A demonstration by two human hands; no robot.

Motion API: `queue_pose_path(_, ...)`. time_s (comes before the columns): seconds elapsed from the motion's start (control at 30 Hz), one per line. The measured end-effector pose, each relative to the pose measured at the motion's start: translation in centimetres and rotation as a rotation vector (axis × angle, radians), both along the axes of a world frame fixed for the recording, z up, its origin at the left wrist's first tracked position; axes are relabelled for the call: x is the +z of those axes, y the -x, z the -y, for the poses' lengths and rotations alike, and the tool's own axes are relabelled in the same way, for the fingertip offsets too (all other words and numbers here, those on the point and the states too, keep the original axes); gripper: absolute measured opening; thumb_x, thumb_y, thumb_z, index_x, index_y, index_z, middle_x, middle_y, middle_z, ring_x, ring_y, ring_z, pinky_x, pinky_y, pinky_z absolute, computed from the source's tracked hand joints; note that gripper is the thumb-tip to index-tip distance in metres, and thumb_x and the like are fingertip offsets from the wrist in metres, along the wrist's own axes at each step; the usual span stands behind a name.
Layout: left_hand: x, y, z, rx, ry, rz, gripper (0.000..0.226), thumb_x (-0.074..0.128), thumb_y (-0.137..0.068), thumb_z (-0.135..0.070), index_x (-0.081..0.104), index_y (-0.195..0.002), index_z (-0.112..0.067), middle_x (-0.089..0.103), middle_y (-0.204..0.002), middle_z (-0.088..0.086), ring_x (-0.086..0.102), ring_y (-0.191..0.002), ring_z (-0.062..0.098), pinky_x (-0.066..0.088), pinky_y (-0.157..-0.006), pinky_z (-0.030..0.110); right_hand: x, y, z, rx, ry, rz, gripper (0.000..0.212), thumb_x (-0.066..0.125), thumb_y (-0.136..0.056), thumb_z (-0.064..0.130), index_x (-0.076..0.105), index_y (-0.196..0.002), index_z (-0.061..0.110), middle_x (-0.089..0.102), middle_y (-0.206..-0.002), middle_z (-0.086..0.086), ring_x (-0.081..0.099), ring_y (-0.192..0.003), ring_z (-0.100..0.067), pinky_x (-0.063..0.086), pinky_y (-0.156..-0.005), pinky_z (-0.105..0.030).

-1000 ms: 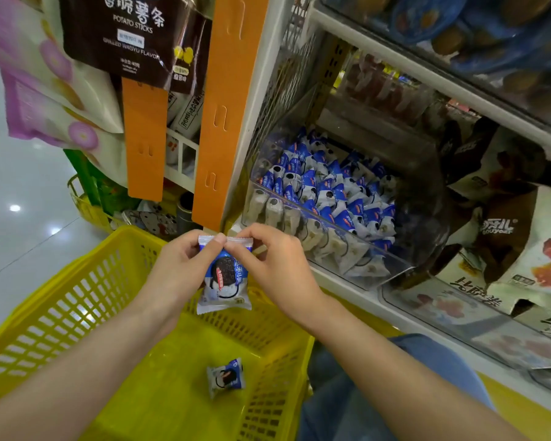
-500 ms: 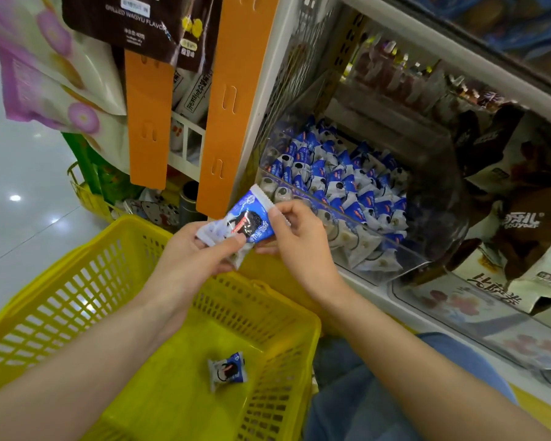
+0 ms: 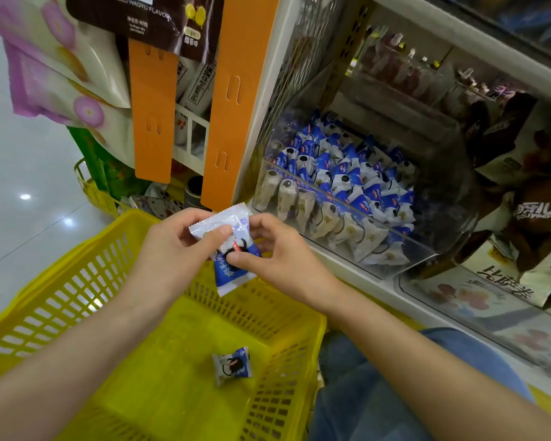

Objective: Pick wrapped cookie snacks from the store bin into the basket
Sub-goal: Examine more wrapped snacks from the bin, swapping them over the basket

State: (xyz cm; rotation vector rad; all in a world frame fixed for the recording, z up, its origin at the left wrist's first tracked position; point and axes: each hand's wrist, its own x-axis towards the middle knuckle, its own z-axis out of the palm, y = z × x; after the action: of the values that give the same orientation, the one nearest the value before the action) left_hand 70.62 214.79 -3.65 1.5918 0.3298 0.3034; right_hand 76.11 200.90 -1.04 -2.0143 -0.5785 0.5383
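Wrapped cookie snacks [image 3: 347, 183] fill the clear store bin [image 3: 411, 246] on the shelf [image 3: 363, 283]. Yellow basket [image 3: 61, 297] sits below it. Left hand [image 3: 172, 246] and right hand [image 3: 287, 253], fingers curled, both pinch one held packet [image 3: 233, 276] above the basket (another snack [image 3: 232, 365] lies on its floor).

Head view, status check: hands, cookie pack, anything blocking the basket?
Hands: left hand and right hand both pinch the held cookie pack, above the yellow basket. A second pack lies on the basket floor. Path down unobstructed.
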Motion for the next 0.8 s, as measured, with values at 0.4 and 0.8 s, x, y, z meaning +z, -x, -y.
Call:
queue_pose_path(0.4, 0.1, 0.1, 0.1, -0.053, 0.019, -0.061, 0.019, 0.056, -0.09, -0.019, 0.063, -0.074, -0.011, 0.065, -0.075, 0.015, 0.059, -0.064, 0.008, 0.048, -0.057, 0.022, -0.1, -0.3, 0.1, -0.006, -0.072, 0.457, 0.007, 0.059, -0.089, 0.017, 0.062, -0.084, 0.013, 0.061, -0.081, 0.002, 0.059, -0.076, -0.01, 0.052, -0.069, -0.033)
queue_pose_path(0.8, -0.1, -0.7, -0.5, -0.004, 0.085, -0.297, 0.024, 0.048, -0.094, -0.032, 0.057, -0.08, -0.015, 0.063, -0.08, 0.005, 0.059, -0.061, 0.014, 0.049, -0.06, 0.026, 0.5, -0.7, 0.8, -0.118, -0.198, 0.645, 0.005, 0.059, -0.089, 0.012, 0.062, -0.093, 0.011, 0.061, -0.088, 0.0, 0.058, -0.079, -0.006, 0.053, -0.067, -0.025)
